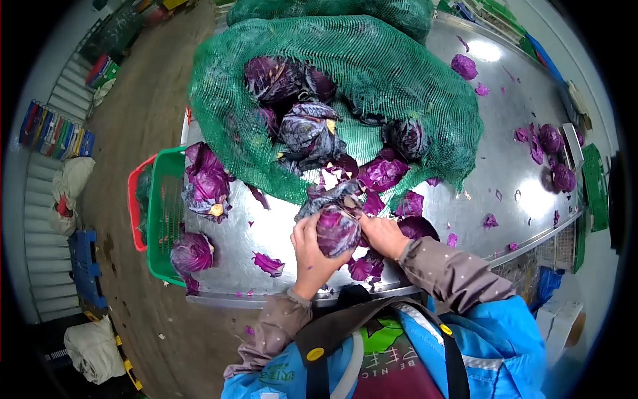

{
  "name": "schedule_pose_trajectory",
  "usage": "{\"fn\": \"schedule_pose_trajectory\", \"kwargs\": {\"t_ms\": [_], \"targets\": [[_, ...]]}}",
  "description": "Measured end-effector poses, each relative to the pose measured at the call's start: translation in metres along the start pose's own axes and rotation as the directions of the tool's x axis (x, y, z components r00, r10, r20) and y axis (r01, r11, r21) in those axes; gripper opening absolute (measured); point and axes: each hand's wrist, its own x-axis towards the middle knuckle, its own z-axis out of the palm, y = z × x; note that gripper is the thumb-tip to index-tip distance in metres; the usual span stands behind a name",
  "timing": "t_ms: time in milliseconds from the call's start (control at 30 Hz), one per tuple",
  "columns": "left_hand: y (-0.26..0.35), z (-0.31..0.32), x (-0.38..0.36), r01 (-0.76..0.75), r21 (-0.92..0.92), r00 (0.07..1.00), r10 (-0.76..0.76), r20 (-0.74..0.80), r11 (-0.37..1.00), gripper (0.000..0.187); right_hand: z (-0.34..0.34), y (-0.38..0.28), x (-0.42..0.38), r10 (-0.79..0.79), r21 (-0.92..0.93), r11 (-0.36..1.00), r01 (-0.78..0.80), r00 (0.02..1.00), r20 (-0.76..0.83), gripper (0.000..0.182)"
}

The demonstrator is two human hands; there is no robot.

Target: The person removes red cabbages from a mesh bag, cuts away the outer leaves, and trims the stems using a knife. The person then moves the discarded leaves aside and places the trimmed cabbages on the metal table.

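Over the table's near edge, my left hand point(311, 259) is closed around the side of a red cabbage point(337, 233), whose dark, loose outer leaves stick out at the far end. My right hand point(382, 236) presses against the cabbage's right side with fingers closed; what they grip is hidden. Just beyond lies a green mesh sack point(412, 66), its mouth facing me, with several cabbages inside, among them a dark-leaved cabbage point(309, 133). Torn purple leaves point(367, 266) lie below and around my hands. To the left sit a cabbage with a pale cut stem point(206, 179) and a smaller cabbage point(193, 253).
The metal table point(256, 229) carries scattered leaf scraps. A green crate point(166, 219) and a red crate point(136, 199) stand against its left side. More trimmed cabbages point(550, 138) sit at the right beside a pale box point(571, 146). Behind is another full sack point(372, 10).
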Motion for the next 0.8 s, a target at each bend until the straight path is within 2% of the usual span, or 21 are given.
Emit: {"fn": "schedule_pose_trajectory", "kwargs": {"t_ms": [33,133,167,200,267,300,333,400,433,467,533,567,600,667,767,800], "targets": [[-0.007,-0.001,-0.003,0.01,-0.049,1.0,-0.009,0.013,0.999,0.09,-0.004,0.002,0.001,-0.028,0.028,0.999,0.027,0.999,0.037,0.02],[-0.034,-0.021,-0.017,0.107,-0.303,0.992,-0.081,0.097,0.947,0.094,-0.014,0.005,0.0,-0.096,0.274,0.958,0.085,0.995,0.029,0.026],[-0.047,-0.026,-0.028,0.13,-0.307,0.986,-0.092,0.137,0.943,0.097,-0.019,0.002,-0.002,-0.101,0.404,0.912,0.07,0.993,0.054,0.029],[-0.047,-0.04,-0.036,0.164,-0.187,0.973,-0.128,0.191,0.969,0.101,-0.03,-0.007,-0.006,-0.11,0.407,0.91,0.077,0.992,0.06,0.029],[-0.046,-0.052,-0.052,0.151,-0.12,0.978,-0.131,0.162,0.981,0.105,-0.051,-0.028,-0.015,-0.023,0.513,0.858,-0.035,0.994,0.106,0.032],[-0.043,-0.05,-0.057,0.241,-0.257,0.965,-0.203,0.163,0.936,0.105,-0.048,-0.034,-0.02,-0.08,0.528,0.849,0.033,0.995,0.066,0.035],[-0.034,-0.043,-0.056,0.243,-0.317,0.97,-0.222,0.104,0.917,0.101,-0.042,-0.042,-0.022,-0.139,0.511,0.853,0.103,0.99,0.034,0.034],[-0.013,-0.038,-0.046,0.297,-0.232,0.955,-0.293,0.05,0.926,0.095,-0.046,-0.057,-0.024,-0.134,0.436,0.896,0.079,0.986,0.097,0.032],[-0.012,-0.035,-0.044,0.282,-0.252,0.958,-0.288,0.015,0.926,0.091,-0.055,-0.063,-0.022,-0.054,0.432,0.902,0.011,0.995,0.089,0.031],[-0.02,-0.03,-0.045,0.264,-0.271,0.961,-0.275,-0.004,0.926,0.093,-0.045,-0.054,-0.021,-0.029,0.522,0.849,0.078,0.994,-0.102,0.032],[-0.017,-0.033,-0.041,0.255,-0.347,0.964,-0.266,0.018,0.903,0.096,-0.057,-0.051,-0.018,0.072,0.551,0.824,0.129,0.942,-0.328,0.036],[-0.019,-0.032,-0.036,0.196,-0.334,0.979,-0.201,0.019,0.922,0.098,-0.06,-0.047,-0.017,-0.039,0.438,0.856,0.275,0.879,-0.475,0.043],[-0.022,-0.031,-0.029,0.135,-0.321,0.991,-0.134,0.024,0.937,0.099,-0.064,-0.05,-0.017,-0.038,0.44,0.856,0.273,0.88,-0.473,0.043],[-0.026,-0.031,-0.018,0.028,-0.237,0.998,-0.015,0.056,0.971,0.095,-0.074,-0.061,-0.017,-0.253,0.29,0.882,0.371,0.893,-0.373,0.045],[-0.021,-0.032,-0.011,0.041,-0.214,0.997,-0.027,0.068,0.976,0.094,-0.061,-0.059,-0.004,-0.306,0.138,0.929,0.344,0.922,-0.236,0.048],[-0.017,-0.029,-0.009,0.12,-0.229,0.992,-0.109,0.06,0.966,0.092,-0.058,-0.058,0.0,-0.33,0.09,0.93,0.356,0.918,-0.218,0.048]]}}
